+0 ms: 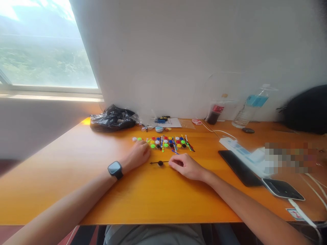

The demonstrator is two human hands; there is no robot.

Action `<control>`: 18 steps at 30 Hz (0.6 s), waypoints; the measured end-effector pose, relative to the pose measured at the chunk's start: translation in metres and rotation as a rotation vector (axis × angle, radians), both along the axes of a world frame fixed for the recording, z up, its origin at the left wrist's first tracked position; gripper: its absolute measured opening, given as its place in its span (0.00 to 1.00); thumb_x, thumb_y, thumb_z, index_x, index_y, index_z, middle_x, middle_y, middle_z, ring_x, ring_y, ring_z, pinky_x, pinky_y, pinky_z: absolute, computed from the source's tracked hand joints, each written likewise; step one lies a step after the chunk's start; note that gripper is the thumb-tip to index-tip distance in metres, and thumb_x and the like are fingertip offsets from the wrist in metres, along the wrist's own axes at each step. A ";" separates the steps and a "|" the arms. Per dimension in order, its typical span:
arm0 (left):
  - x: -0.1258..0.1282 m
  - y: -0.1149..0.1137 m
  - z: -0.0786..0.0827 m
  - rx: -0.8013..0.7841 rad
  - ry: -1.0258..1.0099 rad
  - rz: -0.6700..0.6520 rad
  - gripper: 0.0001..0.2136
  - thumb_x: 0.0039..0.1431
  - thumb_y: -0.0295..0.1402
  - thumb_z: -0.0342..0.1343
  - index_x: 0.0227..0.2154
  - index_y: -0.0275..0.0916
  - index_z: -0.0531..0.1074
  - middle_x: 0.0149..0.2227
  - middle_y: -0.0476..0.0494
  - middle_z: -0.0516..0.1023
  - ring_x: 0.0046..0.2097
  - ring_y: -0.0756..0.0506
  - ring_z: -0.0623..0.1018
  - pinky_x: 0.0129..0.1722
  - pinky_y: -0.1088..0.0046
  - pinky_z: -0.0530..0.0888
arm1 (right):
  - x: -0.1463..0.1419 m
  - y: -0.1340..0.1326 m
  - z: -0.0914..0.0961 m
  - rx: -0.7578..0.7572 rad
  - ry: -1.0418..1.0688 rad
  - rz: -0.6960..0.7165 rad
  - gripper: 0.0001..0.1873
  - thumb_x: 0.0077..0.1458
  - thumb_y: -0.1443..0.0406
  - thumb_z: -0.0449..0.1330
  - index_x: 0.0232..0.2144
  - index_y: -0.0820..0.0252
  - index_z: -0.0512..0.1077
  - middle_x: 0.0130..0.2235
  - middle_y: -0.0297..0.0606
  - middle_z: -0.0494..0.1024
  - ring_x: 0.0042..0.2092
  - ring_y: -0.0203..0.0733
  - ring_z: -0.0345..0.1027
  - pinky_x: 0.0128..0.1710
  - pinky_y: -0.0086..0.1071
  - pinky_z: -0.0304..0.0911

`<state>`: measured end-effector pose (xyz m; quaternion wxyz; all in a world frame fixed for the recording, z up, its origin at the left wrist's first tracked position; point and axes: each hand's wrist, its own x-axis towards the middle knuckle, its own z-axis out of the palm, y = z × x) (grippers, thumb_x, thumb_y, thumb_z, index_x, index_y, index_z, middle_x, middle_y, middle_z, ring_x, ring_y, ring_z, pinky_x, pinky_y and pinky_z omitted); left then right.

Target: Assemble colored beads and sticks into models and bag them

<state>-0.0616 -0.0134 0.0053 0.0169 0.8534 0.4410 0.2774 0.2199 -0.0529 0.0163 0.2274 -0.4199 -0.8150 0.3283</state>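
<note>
My right hand (187, 166) pinches the right end of a thin black arrow-tipped stick (154, 162) between thumb and forefinger. Near the middle of that stick sits a small round black cap (160, 163); whether the two are joined cannot be made out. My left hand (140, 153), with a watch on its wrist, rests at the left end of the coloured pieces, beside a green cap (139, 139) and a white cap (134, 139). Its fingers are bent down and mostly hidden behind the hand. Several coloured caps (166, 145) lie in groups, with bundles of coloured arrow sticks (174, 144) between them.
Along the wall stand a black plastic bag (112, 119), a cola bottle (215, 113) and a water bottle (251, 105). A white power strip (238, 149), a black phone (238, 167) and a white-edged device (283, 189) with cables lie to the right on the wooden table (158, 204).
</note>
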 end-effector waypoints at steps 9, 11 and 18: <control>-0.001 0.003 -0.008 -0.009 -0.029 0.040 0.13 0.68 0.30 0.49 0.26 0.40 0.69 0.36 0.38 0.73 0.38 0.42 0.74 0.42 0.61 0.74 | 0.001 0.000 0.000 -0.004 -0.009 0.006 0.18 0.66 0.53 0.58 0.32 0.59 0.77 0.26 0.32 0.70 0.29 0.36 0.59 0.29 0.30 0.53; -0.001 0.004 -0.009 -0.013 -0.037 0.050 0.12 0.68 0.31 0.50 0.27 0.39 0.70 0.37 0.38 0.73 0.38 0.42 0.75 0.42 0.61 0.75 | 0.001 0.000 -0.001 -0.005 -0.007 0.009 0.18 0.66 0.53 0.58 0.32 0.59 0.77 0.26 0.32 0.70 0.29 0.36 0.59 0.29 0.30 0.53; 0.003 -0.001 -0.003 -0.004 -0.068 0.081 0.09 0.66 0.32 0.52 0.29 0.39 0.72 0.41 0.36 0.75 0.42 0.40 0.76 0.45 0.59 0.77 | -0.001 -0.001 0.001 -0.021 -0.003 0.020 0.18 0.66 0.53 0.58 0.33 0.59 0.78 0.26 0.32 0.71 0.28 0.36 0.59 0.28 0.30 0.53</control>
